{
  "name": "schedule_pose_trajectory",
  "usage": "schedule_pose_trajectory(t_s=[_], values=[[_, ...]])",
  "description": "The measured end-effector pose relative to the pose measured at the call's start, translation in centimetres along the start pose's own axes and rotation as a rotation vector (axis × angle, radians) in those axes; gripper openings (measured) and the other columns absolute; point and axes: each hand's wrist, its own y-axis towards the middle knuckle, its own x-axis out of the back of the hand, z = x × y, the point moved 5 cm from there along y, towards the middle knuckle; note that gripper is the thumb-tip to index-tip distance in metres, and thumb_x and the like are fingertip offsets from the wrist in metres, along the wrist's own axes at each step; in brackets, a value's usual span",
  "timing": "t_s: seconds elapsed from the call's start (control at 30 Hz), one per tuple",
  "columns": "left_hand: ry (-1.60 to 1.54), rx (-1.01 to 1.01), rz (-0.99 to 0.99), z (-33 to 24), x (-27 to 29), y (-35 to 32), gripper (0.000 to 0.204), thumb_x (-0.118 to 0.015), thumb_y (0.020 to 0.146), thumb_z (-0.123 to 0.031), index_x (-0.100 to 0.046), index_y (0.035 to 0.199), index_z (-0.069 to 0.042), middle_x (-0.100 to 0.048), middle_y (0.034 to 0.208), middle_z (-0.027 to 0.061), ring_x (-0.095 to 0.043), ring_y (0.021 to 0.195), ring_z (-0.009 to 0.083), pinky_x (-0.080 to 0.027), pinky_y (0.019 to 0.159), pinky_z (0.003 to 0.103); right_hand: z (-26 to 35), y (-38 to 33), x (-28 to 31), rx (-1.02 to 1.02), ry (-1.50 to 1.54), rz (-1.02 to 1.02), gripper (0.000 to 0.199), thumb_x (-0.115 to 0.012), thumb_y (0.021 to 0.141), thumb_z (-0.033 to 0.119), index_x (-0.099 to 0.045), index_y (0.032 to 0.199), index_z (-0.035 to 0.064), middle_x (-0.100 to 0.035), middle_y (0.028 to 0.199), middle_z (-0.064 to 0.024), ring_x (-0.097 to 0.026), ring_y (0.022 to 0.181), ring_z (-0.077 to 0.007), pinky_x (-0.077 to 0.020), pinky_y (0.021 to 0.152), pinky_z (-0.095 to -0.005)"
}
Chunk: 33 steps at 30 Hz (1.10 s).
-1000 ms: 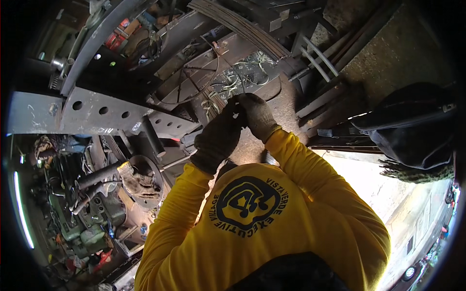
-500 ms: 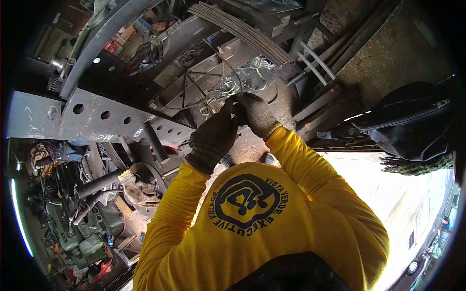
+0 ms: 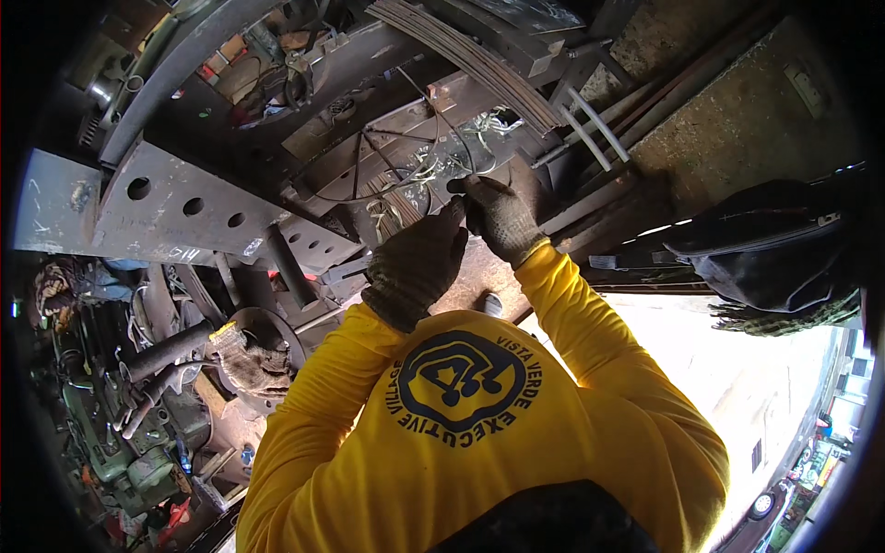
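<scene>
Both of my hands wear knitted work gloves and meet in front of my yellow sleeves. My left hand (image 3: 418, 267) is closed, its fingertips up against the right one. Just beyond it, my right hand (image 3: 501, 217) is also closed, with thumb and fingers bent together. What they pinch is small and dark, and I cannot make it out. A thin bent rod (image 3: 449, 118) runs down to the right fingertips; whether it is gripped is unclear. Past the hands lies a frame of thin dark metal rods (image 3: 358, 166), over a heap of pale strips (image 3: 493, 123).
A long steel beam with round holes (image 3: 212, 207) crosses the left side. A bundle of flat bars (image 3: 466, 55) lies at the far side, near two light metal bars (image 3: 597, 129). A black bag (image 3: 765, 244) hangs right. A machine (image 3: 106, 405) stands lower left, near a spare glove (image 3: 253, 359).
My hands have shifted slightly, and the left has drawn a little down and away from the right fingertips. The view has turned a little, so the surroundings sit differently.
</scene>
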Motion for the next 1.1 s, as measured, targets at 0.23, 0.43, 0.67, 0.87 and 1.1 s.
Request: schedule_pose_trajectory(t_s=[0.23,0.43,0.67,0.87,1.1], values=[[0.005,0.016,-0.026,-0.2,0.1,0.0,0.023,-0.063,0.096,-0.028,-0.065,0.115,-0.015,-0.068,0.087,0.0098,-0.070,0.081,0.0294,-0.056,0.069,0.044,0.5,-0.2,-0.2,0.007,-0.041,-0.002,0.042,-0.050,0.107,0.036,-0.072,0.114,0.0011,-0.060,0.075,-0.0039,-0.053,0.060,-0.0128,-0.0415,0.056,-0.0260],[0.022,0.016,-0.023,-0.2,-0.1,0.2,0.025,-0.063,0.096,-0.027,-0.064,0.117,-0.015,-0.069,0.088,0.0096,-0.070,0.082,0.0289,-0.057,0.071,0.043,0.1,0.3,0.0,0.008,0.020,0.027,0.042,-0.050,0.107,0.035,-0.072,0.115,0.0005,-0.060,0.075,-0.0040,-0.052,0.059,-0.0126,-0.0407,0.055,-0.0258],[0.042,0.017,-0.027,0.2,-0.2,0.0,0.027,-0.063,0.097,-0.027,-0.065,0.120,-0.014,-0.069,0.088,0.0093,-0.070,0.081,0.0286,-0.057,0.071,0.042,-0.4,0.6,0.0,-0.004,0.068,0.072,0.042,-0.050,0.107,0.036,-0.071,0.116,0.0005,-0.061,0.077,-0.0031,-0.051,0.059,-0.0118,-0.0401,0.054,-0.0254],[0.024,-0.011,-0.041,-0.1,0.2,0.1,0.030,-0.063,0.097,-0.024,-0.064,0.124,-0.014,-0.071,0.090,0.0097,-0.071,0.083,0.0284,-0.058,0.072,0.041,0.0,0.2,-0.1,0.000,0.053,0.046,0.041,-0.051,0.107,0.036,-0.071,0.116,0.0011,-0.061,0.078,-0.0027,-0.051,0.060,-0.0112,-0.0404,0.056,-0.0247],[-0.004,-0.013,-0.029,0.4,-0.1,0.0,0.035,-0.063,0.097,-0.024,-0.062,0.130,-0.013,-0.071,0.094,0.0108,-0.071,0.082,0.0294,-0.058,0.071,0.042,-0.9,1.0,0.4,-0.016,0.107,0.059,0.047,-0.050,0.107,0.043,-0.069,0.120,0.0015,-0.063,0.081,-0.0030,-0.055,0.065,-0.0123,-0.0449,0.061,-0.0249]])
